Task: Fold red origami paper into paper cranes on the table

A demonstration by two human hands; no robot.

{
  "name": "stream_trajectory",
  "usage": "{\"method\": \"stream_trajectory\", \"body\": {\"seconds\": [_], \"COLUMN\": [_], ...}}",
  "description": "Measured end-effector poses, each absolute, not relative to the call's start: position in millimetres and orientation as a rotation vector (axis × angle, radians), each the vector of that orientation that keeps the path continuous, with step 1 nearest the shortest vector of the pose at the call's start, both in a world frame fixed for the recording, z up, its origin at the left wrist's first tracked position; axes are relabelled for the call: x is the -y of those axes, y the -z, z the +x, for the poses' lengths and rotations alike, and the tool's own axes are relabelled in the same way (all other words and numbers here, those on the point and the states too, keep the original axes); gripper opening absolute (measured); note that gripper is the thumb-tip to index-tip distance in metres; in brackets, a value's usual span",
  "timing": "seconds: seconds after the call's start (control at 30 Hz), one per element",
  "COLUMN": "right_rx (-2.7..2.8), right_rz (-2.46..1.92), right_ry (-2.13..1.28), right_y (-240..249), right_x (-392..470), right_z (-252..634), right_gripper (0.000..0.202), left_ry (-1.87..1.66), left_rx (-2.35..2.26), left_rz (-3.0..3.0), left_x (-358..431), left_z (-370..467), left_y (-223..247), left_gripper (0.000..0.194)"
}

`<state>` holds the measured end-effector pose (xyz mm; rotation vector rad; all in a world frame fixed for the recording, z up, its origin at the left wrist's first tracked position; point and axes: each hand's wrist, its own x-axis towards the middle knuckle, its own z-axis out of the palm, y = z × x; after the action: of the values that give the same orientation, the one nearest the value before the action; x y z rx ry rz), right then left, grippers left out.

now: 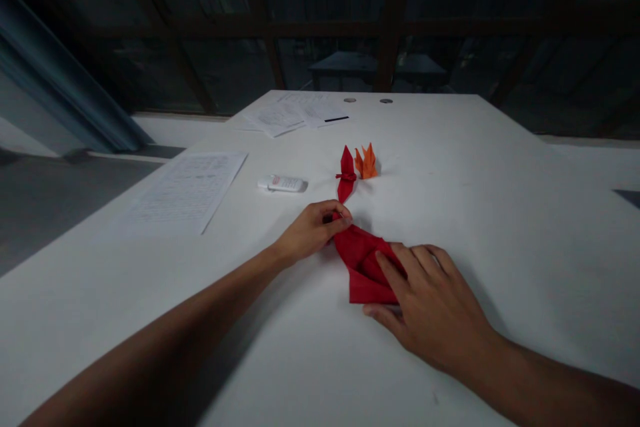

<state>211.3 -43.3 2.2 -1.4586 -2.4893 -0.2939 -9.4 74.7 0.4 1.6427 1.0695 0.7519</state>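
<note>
Head view, red folded paper (pixel 361 247): on the tabletop (pixel 500 213) before me, nearer than the small red folded figure (pixel 347 177).
Left fingers (pixel 326 209): clamped together on its narrow far end.
Right fingers (pixel 393 272): apart, laid over the wide end, my thumb beside the near edge.
Feel: light and thin, I judge; creases easily, could tear at the tip.
Best hold: I'd pinch the layered edges gently, sparing the open pocket.

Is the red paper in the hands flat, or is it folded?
Folded: the red paper shows creased, overlapping layers, and the left hand pinches its narrow end.
</note>
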Motion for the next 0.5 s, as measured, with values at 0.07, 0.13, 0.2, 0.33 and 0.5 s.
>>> {"method": "stream_trajectory", "body": {"seconds": [0.07,0.13,0.2,0.33,0.5], "right_rx": [2.491,2.487,2.491,2.488,2.460], "right_rz": [-1.477,-1.505,-1.518,-1.492,-1.489], "right_ry": [0.316,0.350,0.367,0.396,0.446], "right_y": [-2.4,-2.6,-3.2,-5.5,-5.3], "right_x": [43.0,43.2,43.5,42.7,41.6], "right_z": [210.5,210.4,211.1,213.1,211.5], "right_gripper": [0.070,0.068,0.066,0.066,0.071], "left_ry": [-0.751,-0.760,-0.772,-0.779,-0.793], "left_rx": [-1.069,-1.080,-1.081,-1.072,-1.098], "left_rz": [1.625,1.602,1.580,1.550,1.547], "left_x": [-74.4,-74.1,-73.6,-72.4,-72.4], "left_z": [-8.5,-7.6,-6.9,-6.4,-6.9], "left_y": [-0.9,-1.5,-2.4,-4.8,-4.7], "left_gripper": [0.018,0.017,0.017,0.017,0.014]}}
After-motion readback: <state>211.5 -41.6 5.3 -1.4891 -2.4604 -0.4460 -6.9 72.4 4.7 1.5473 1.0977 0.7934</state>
